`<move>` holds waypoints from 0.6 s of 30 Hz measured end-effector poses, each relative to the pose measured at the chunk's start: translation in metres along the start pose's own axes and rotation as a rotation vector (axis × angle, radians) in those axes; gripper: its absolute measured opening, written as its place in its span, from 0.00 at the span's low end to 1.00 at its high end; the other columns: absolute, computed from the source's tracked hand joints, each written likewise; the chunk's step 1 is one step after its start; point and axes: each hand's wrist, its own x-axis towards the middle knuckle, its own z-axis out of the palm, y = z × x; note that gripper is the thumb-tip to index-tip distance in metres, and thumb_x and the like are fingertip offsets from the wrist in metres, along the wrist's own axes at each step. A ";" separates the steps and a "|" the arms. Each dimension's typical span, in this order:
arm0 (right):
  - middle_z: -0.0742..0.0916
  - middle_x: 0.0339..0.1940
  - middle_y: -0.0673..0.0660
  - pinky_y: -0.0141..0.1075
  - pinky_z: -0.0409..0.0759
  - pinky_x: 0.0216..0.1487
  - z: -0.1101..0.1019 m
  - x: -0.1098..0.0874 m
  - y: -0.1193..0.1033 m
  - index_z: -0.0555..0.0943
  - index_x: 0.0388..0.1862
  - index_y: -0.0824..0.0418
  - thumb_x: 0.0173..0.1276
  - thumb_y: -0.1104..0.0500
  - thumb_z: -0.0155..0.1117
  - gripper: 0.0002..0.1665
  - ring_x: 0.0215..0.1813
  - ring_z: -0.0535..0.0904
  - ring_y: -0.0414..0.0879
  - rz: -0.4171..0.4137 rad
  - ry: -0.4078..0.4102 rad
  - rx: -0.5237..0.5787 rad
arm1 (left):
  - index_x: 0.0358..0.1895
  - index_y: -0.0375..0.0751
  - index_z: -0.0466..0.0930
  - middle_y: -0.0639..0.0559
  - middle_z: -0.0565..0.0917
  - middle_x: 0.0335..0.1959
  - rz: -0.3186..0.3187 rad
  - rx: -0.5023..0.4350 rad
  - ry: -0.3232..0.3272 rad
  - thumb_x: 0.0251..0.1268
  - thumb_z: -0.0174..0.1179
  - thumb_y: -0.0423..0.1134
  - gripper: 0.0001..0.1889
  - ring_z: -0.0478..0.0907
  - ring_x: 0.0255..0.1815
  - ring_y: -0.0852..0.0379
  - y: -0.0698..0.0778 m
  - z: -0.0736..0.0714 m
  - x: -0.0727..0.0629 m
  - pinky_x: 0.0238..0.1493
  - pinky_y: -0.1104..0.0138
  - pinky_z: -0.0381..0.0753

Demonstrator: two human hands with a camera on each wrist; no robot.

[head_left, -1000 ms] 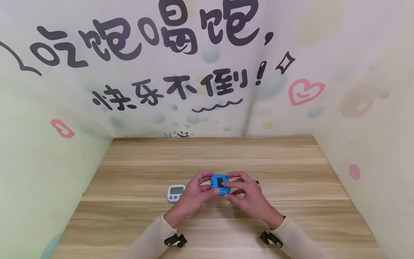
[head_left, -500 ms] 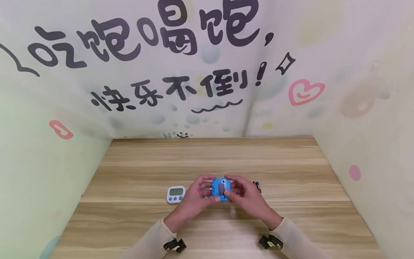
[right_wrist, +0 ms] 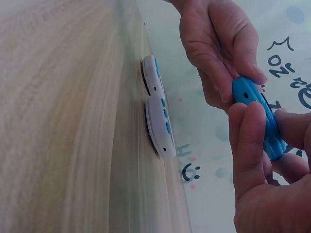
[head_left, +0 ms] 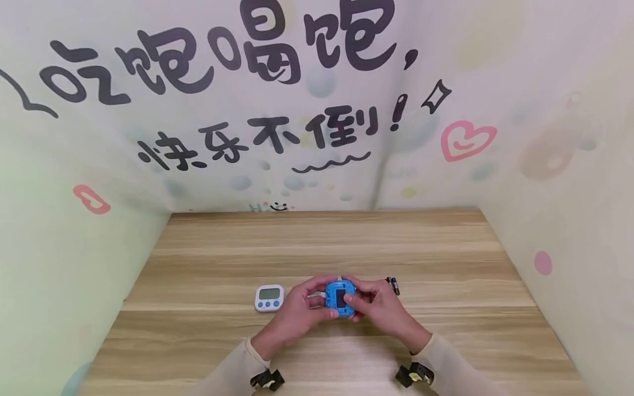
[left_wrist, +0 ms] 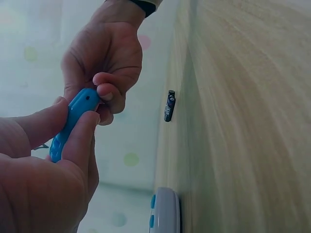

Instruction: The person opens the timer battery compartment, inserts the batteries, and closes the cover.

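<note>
Both hands hold a small blue rounded device (head_left: 339, 306) above the table; a dark rectangle shows on its upward face. My left hand (head_left: 293, 313) pinches its left side between thumb and fingers. On the other side my right hand (head_left: 388, 311) grips it, the thumb lying on the face by the dark rectangle. The wrist views show its smooth blue edge (left_wrist: 80, 109) with a small dark hole. Left of the hands lies a white digital timer (head_left: 269, 298) with blue buttons. Another white timer (right_wrist: 158, 124) sits close beside it in the right wrist view, mostly covered by my left hand in the head view.
Small dark batteries (head_left: 393, 286) lie on the wooden table (head_left: 317, 242) just beyond my right hand. Pale walls with black lettering (head_left: 267, 135) rise at the back and both sides.
Both hands have come slightly nearer with the blue device. My right fingers have gone from its top to behind it, and the right thumb now rests on its face. The batteries show more.
</note>
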 end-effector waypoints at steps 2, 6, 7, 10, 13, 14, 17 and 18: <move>0.91 0.46 0.67 0.43 0.92 0.34 0.001 0.000 0.001 0.76 0.74 0.65 0.78 0.56 0.68 0.30 0.28 0.89 0.45 -0.008 0.000 0.001 | 0.73 0.48 0.77 0.40 0.78 0.64 -0.004 -0.005 -0.003 0.64 0.74 0.27 0.34 0.86 0.49 0.54 -0.001 0.000 -0.001 0.49 0.69 0.90; 0.91 0.46 0.67 0.48 0.92 0.34 0.004 -0.001 0.002 0.77 0.74 0.65 0.78 0.57 0.68 0.29 0.27 0.88 0.44 -0.023 0.005 -0.006 | 0.72 0.51 0.78 0.41 0.78 0.64 -0.010 -0.003 0.005 0.64 0.74 0.29 0.33 0.86 0.49 0.53 -0.004 0.000 -0.002 0.49 0.68 0.90; 0.91 0.47 0.67 0.48 0.92 0.34 0.004 -0.001 0.003 0.77 0.73 0.65 0.78 0.57 0.67 0.29 0.27 0.87 0.43 -0.025 0.007 -0.004 | 0.72 0.51 0.78 0.41 0.78 0.64 -0.010 0.002 0.010 0.64 0.74 0.29 0.33 0.86 0.49 0.53 -0.004 0.000 -0.002 0.50 0.68 0.90; 0.90 0.50 0.69 0.48 0.92 0.34 0.006 -0.001 0.003 0.77 0.73 0.66 0.78 0.59 0.67 0.28 0.27 0.87 0.42 -0.026 0.004 0.012 | 0.71 0.53 0.79 0.42 0.79 0.62 -0.006 0.009 0.020 0.63 0.75 0.31 0.33 0.87 0.51 0.51 -0.005 0.000 -0.004 0.51 0.67 0.90; 0.89 0.54 0.70 0.46 0.92 0.34 0.008 -0.001 0.001 0.77 0.74 0.66 0.78 0.60 0.66 0.28 0.28 0.87 0.42 -0.023 -0.001 0.029 | 0.71 0.53 0.79 0.41 0.80 0.61 0.001 0.016 0.029 0.63 0.75 0.32 0.33 0.87 0.52 0.50 -0.005 0.000 -0.005 0.52 0.67 0.90; 0.89 0.56 0.71 0.47 0.92 0.35 0.009 -0.001 0.000 0.76 0.74 0.66 0.79 0.60 0.66 0.28 0.28 0.88 0.42 -0.021 -0.004 0.029 | 0.71 0.53 0.79 0.41 0.80 0.61 0.003 0.013 0.030 0.63 0.75 0.31 0.33 0.87 0.52 0.50 -0.006 0.000 -0.005 0.52 0.67 0.90; 0.88 0.59 0.71 0.48 0.92 0.37 0.009 -0.001 -0.001 0.76 0.75 0.65 0.80 0.60 0.64 0.28 0.30 0.88 0.43 -0.012 -0.008 0.034 | 0.71 0.53 0.79 0.42 0.80 0.62 0.007 0.013 0.034 0.62 0.75 0.31 0.33 0.88 0.51 0.51 -0.006 0.000 -0.005 0.51 0.67 0.90; 0.87 0.60 0.71 0.48 0.92 0.37 0.009 -0.001 -0.001 0.75 0.75 0.65 0.80 0.60 0.64 0.28 0.31 0.89 0.43 -0.010 -0.011 0.033 | 0.71 0.53 0.79 0.42 0.80 0.62 0.007 0.009 0.034 0.62 0.75 0.31 0.33 0.88 0.51 0.51 -0.006 0.000 -0.005 0.51 0.67 0.90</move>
